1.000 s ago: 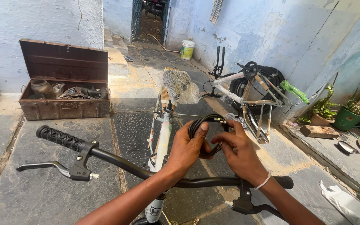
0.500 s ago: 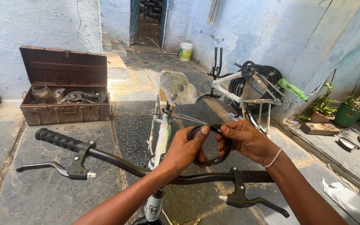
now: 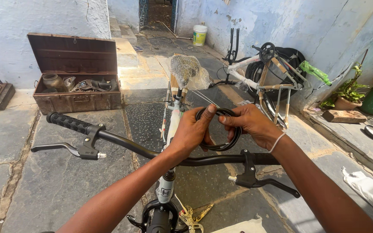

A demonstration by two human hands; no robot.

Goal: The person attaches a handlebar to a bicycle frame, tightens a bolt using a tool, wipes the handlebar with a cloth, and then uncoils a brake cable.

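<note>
Left hand: the left hand (image 3: pixel 191 131) is pinching the near side of a small black cable coil (image 3: pixel 221 129), thumb up against the top of the loop, fingers curled round it.
Right hand: the right hand (image 3: pixel 252 124) is gripping the far side of the same coil, fingertips meeting the left thumb at the top.
Coil position: it is being held in the air just above the black handlebar (image 3: pixel 152 152), over the middle of the bar and in front of the white bicycle frame (image 3: pixel 172 125).
Loose end: thin wire is trailing off toward the wrapped saddle (image 3: pixel 185 69); where it ends cannot be told.
Handling tip: judging by the springy loop, both hands are needing a firm pinch so the turns are not springing apart.
Watch-out: the right brake lever (image 3: pixel 255 177) is sitting just below, an easy snag for a dropping loop.
Surroundings: an open rusty toolbox (image 3: pixel 74 86) is standing well apart on the left.
</note>
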